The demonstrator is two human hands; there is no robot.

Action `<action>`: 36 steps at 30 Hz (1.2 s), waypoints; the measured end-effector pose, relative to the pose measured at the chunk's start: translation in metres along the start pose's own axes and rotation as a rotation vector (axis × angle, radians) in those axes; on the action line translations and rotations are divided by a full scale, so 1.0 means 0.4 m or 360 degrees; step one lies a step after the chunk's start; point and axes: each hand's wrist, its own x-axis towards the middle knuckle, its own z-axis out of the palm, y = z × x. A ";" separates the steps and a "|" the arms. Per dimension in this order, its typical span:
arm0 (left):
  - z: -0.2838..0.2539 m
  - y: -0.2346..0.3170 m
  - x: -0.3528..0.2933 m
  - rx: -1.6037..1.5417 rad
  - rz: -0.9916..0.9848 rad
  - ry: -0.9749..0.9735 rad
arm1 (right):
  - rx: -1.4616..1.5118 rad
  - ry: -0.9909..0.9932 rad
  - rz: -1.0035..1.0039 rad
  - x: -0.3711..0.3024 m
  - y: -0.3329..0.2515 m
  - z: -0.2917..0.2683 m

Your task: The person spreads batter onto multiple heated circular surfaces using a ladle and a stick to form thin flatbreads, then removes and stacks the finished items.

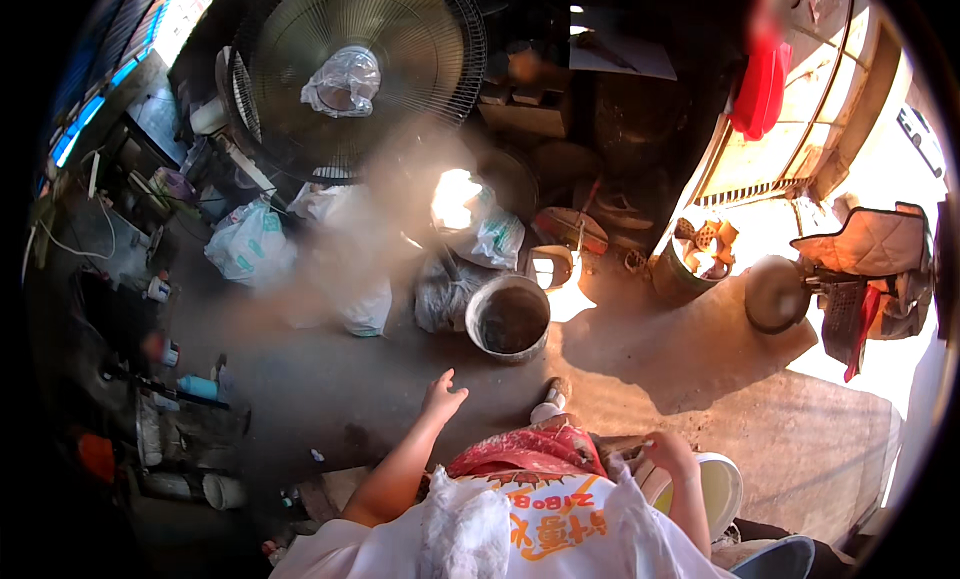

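My left hand [443, 396] is held out over the floor in front of me, with its fingers apart and nothing in them. Just beyond it, to the right, stands a round dark metal pot [508, 319], apart from the hand. My right hand [668, 453] hangs at my right side, its fingers loosely bent and partly apart, with nothing visible in them. Beside that hand is a white bucket [722, 489], partly hidden by my forearm. Red cloth [525, 447] covers my lap below my white shirt, and one shoe [558, 390] shows ahead.
A large caged fan [400, 39] stands at the far left, with plastic bags [252, 241] on the floor below it. A bin of broken brown pieces [693, 259] is at the right. Farther right is a loaded cart or bike [865, 269]. Clutter, including a blue bottle [197, 386], lines the left.
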 end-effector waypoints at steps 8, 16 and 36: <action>-0.037 0.120 0.184 -0.0201 -0.0070 0.0231 | 0.0523 0.0606 -0.0381 0.189 -0.113 -0.274; -0.047 0.348 0.268 -0.0166 -0.0294 -0.0104 | 0.0552 0.0412 0.0002 0.191 -0.042 -0.216; -0.305 0.290 0.877 -0.0512 -0.0265 0.0595 | 0.0067 -0.0166 -0.1064 0.890 -0.779 -0.284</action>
